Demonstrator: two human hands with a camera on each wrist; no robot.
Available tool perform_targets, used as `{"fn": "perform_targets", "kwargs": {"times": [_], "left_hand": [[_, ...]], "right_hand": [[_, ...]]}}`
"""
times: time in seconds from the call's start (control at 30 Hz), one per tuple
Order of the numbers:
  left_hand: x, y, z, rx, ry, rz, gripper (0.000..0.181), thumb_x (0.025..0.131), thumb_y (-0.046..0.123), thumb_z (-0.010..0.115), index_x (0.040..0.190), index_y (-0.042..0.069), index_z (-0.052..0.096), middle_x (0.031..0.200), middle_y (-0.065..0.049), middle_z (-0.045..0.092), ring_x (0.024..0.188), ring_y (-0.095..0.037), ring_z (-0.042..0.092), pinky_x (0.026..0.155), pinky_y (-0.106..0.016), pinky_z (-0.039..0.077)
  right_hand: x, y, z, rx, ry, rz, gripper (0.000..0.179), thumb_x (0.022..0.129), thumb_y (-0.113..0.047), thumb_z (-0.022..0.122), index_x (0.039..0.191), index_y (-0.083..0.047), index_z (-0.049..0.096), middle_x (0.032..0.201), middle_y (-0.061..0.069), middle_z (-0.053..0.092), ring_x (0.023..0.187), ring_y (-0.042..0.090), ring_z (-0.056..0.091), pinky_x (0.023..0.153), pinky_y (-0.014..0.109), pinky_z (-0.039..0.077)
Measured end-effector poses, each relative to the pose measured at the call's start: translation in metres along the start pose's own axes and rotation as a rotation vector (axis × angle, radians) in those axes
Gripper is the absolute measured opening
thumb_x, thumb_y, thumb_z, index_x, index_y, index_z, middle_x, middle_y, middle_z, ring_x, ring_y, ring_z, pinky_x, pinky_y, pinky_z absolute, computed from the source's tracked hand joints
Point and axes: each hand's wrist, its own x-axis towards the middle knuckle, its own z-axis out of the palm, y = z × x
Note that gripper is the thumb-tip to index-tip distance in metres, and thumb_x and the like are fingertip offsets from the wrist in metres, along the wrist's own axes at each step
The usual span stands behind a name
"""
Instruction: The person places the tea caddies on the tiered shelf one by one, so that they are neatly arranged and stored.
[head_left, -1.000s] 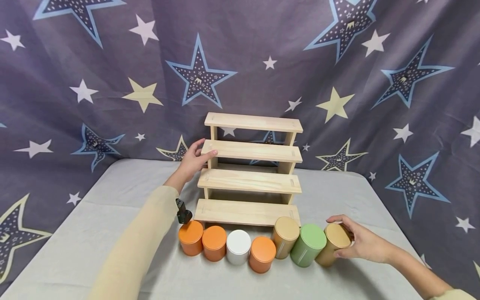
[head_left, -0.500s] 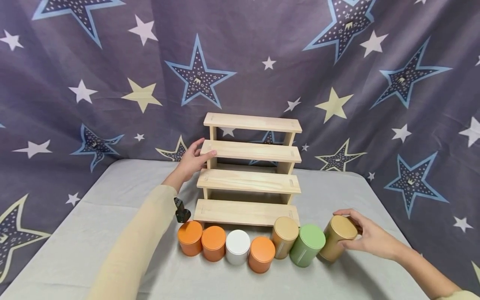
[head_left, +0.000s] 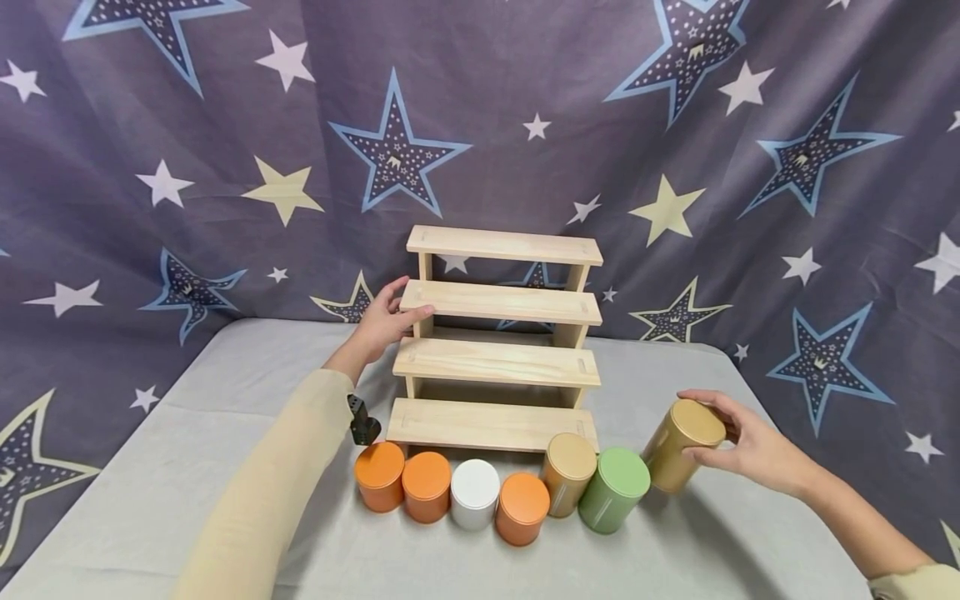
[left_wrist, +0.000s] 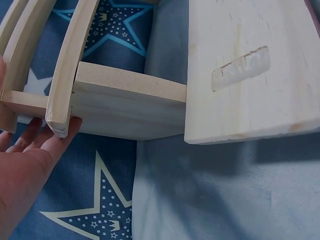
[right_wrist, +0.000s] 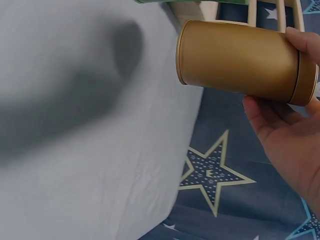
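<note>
My right hand (head_left: 757, 450) grips a gold tin (head_left: 671, 454) near its lidded top, thumb on one side and fingers on the other. In the right wrist view the tin (right_wrist: 237, 62) is off the cloth, with its shadow falling apart from it. My left hand (head_left: 378, 325) holds the left end of a stepped wooden shelf (head_left: 495, 362) at its second board from the top. The left wrist view shows the fingers (left_wrist: 62, 142) against that board's end. In front of the shelf stand a green tin (head_left: 615, 492) and another gold tin (head_left: 567, 475).
Further left in the row are a white tin (head_left: 475, 496) and three orange tins, one (head_left: 522, 510) beside the second gold tin. A light grey cloth (head_left: 150, 500) covers the table. A star-patterned curtain (head_left: 510, 167) hangs close behind the shelf.
The right hand has lifted the gold tin away from the green tin, up and to the right. The left hand has stayed at the shelf.
</note>
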Motion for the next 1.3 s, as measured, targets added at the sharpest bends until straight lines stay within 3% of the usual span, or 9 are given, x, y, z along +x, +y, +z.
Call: {"fn": "perform_targets", "kwargs": {"times": [0.27, 0.53, 1.3], "left_hand": [[0.0, 0.001, 0.0, 0.03, 0.009, -0.003, 0.09, 0.082, 0.031, 0.072, 0.151, 0.023, 0.014, 0.146, -0.019, 0.037, 0.129, -0.037, 0.043, 0.101, -0.056, 0.04], [0.001, 0.0, 0.0, 0.034, 0.013, -0.006, 0.091, 0.081, 0.033, 0.073, 0.151, 0.023, 0.015, 0.146, -0.019, 0.037, 0.13, -0.037, 0.042, 0.101, -0.057, 0.039], [0.003, -0.001, -0.001, 0.015, 0.003, -0.017, 0.09, 0.081, 0.032, 0.073, 0.151, 0.024, 0.015, 0.146, -0.018, 0.036, 0.131, -0.036, 0.041, 0.102, -0.057, 0.037]], "right_hand": [[0.012, -0.009, -0.017, -0.036, 0.055, -0.003, 0.064, 0.076, -0.003, 0.075, 0.133, 0.0, 0.045, 0.111, -0.023, 0.053, 0.092, -0.006, 0.056, 0.077, 0.009, 0.045], [0.023, -0.013, -0.026, -0.03, 0.054, 0.019, 0.064, 0.08, -0.004, 0.072, 0.137, -0.001, 0.042, 0.112, -0.022, 0.053, 0.092, -0.005, 0.056, 0.075, 0.011, 0.047], [0.06, -0.026, -0.033, -0.029, 0.122, 0.068, 0.065, 0.082, -0.009, 0.071, 0.139, -0.007, 0.04, 0.111, -0.018, 0.052, 0.089, -0.005, 0.055, 0.069, 0.013, 0.049]]}}
